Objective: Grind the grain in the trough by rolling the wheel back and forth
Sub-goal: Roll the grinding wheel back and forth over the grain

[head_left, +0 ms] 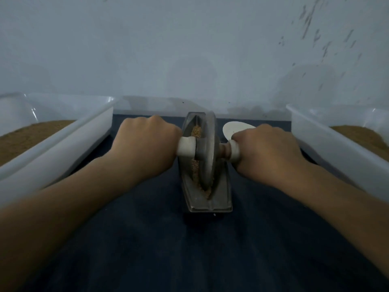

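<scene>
Standing upright in the metal trough [207, 199], the grinding wheel [207, 148] sits mid-length on tan grain [195, 165]. Left hand [145, 144] has its grip clenched round the left white handle [186, 147]; right hand [265, 148] likewise on the right handle [233, 149]. Trough rests centrally on the dark tabletop [147, 239]. White bins [63, 140] of brown meal flank it; a pale disc [233, 128] lies behind the right hand.

The wheel [207, 150] and trough [207, 202] are dull grey, the grain [195, 131] tan, the handles [186, 148] off-white, the bins [63, 133] translucent white, the tabletop [189, 249] dark navy.
</scene>
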